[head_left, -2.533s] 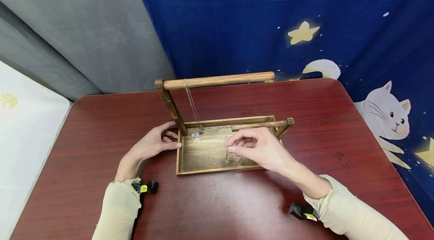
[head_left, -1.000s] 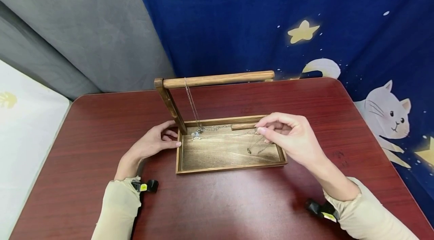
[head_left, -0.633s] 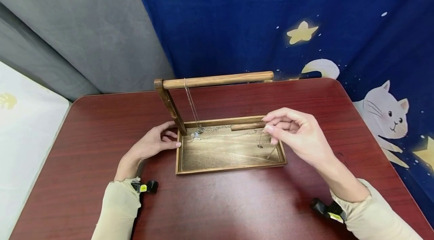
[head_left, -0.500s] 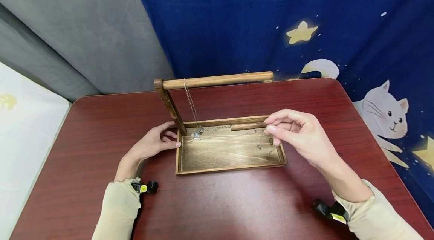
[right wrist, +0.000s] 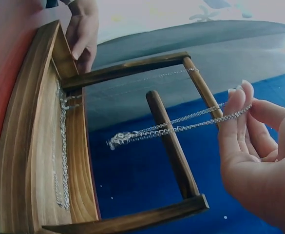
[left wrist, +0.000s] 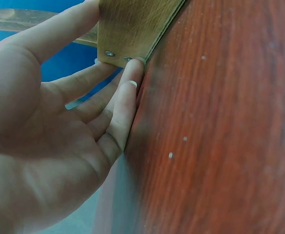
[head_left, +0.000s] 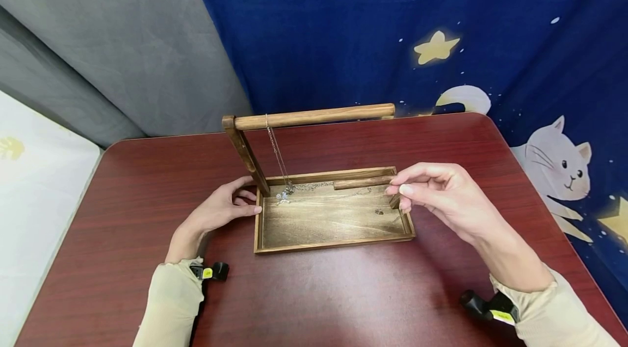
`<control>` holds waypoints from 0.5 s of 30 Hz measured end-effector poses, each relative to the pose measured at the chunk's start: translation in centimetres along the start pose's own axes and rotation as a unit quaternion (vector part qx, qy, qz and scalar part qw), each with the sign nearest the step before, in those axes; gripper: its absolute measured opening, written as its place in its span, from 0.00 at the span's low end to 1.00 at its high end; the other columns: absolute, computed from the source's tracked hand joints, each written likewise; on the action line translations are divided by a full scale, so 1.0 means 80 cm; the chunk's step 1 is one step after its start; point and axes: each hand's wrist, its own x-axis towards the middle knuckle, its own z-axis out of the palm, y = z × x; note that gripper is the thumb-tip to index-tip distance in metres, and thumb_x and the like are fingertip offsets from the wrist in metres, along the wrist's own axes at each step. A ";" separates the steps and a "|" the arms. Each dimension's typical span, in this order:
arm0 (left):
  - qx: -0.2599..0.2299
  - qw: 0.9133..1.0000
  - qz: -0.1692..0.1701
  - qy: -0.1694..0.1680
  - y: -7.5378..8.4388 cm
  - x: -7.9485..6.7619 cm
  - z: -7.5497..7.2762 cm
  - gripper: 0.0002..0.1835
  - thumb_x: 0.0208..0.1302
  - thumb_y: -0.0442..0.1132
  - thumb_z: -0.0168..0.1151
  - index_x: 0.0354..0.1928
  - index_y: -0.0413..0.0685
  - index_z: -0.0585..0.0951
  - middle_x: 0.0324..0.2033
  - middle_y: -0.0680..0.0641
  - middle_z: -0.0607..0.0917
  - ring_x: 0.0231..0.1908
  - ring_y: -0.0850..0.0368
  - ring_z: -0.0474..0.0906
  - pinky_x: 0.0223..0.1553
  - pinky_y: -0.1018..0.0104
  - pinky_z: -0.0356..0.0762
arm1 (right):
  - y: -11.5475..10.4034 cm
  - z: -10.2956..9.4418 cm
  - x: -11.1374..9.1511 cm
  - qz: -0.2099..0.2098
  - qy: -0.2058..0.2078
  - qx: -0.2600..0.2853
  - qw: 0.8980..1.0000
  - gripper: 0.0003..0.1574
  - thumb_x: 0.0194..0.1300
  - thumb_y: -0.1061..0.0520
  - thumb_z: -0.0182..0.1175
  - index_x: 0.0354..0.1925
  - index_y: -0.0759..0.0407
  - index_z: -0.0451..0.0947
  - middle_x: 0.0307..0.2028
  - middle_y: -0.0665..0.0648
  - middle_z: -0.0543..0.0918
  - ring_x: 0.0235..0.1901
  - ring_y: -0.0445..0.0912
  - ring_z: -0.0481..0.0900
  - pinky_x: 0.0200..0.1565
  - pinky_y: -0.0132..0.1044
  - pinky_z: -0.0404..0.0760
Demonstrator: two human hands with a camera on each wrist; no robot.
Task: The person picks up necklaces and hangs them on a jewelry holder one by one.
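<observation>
My right hand (head_left: 441, 192) pinches a silver chain necklace (right wrist: 181, 124) between thumb and fingertips, at the right end of a wooden jewelry stand. Its pendant (right wrist: 117, 140) dangles over the stand's tray (head_left: 333, 248). In the right wrist view the held chain overlaps the lower bar (head_left: 363, 182). Another necklace (head_left: 276, 145) hangs from the upper bar (head_left: 314, 116), near the left post. My left hand (head_left: 223, 205) touches the tray's left end, thumb on the wall, fingers loosely bent by the post; the left wrist view shows fingertips at the tray's screwed corner.
More silver chains (head_left: 306, 186) lie along the back of the tray, with pendants below the hanging necklace. The stand sits on a dark red table (head_left: 319, 298). A grey curtain and a blue curtain (head_left: 319, 25) with stars and a cat stand behind it.
My right hand has drawn the necklace from over the tray's middle to the right, past the lower bar's inner end toward its right post. My left hand has stayed at the tray's end.
</observation>
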 end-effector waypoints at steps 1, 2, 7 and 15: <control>0.000 1.000 -0.002 0.001 0.000 0.000 0.000 0.43 0.60 0.35 0.72 0.72 0.31 0.59 0.47 0.34 0.80 0.42 0.54 0.80 0.41 0.70 0.79 | -0.001 -0.001 -0.001 0.000 -0.002 -0.001 1.000 0.20 0.66 0.78 0.52 0.49 0.65 0.84 0.42 0.63 0.87 0.30 0.45 0.84 0.38 0.36 0.83; 0.001 1.000 -0.003 0.002 0.000 0.000 0.000 0.43 0.60 0.35 0.72 0.72 0.31 0.59 0.47 0.34 0.80 0.42 0.54 0.80 0.42 0.70 0.79 | -0.002 -0.003 -0.001 -0.001 -0.005 0.000 1.000 0.20 0.66 0.78 0.52 0.49 0.66 0.83 0.42 0.63 0.87 0.31 0.46 0.85 0.38 0.37 0.84; 0.000 1.000 -0.007 0.002 0.000 0.000 -0.001 0.44 0.60 0.35 0.72 0.72 0.31 0.59 0.47 0.34 0.80 0.42 0.52 0.80 0.42 0.71 0.79 | -0.007 -0.010 -0.003 0.011 -0.013 0.010 1.000 0.19 0.66 0.79 0.52 0.51 0.71 0.80 0.45 0.64 0.86 0.35 0.49 0.87 0.40 0.39 0.84; 0.016 1.000 0.004 0.000 -0.002 0.001 -0.001 0.43 0.61 0.36 0.72 0.72 0.32 0.60 0.48 0.35 0.81 0.45 0.49 0.80 0.42 0.70 0.79 | -0.009 -0.020 -0.007 0.017 -0.021 0.029 0.999 0.21 0.65 0.81 0.51 0.56 0.77 0.75 0.49 0.65 0.85 0.36 0.48 0.86 0.42 0.40 0.84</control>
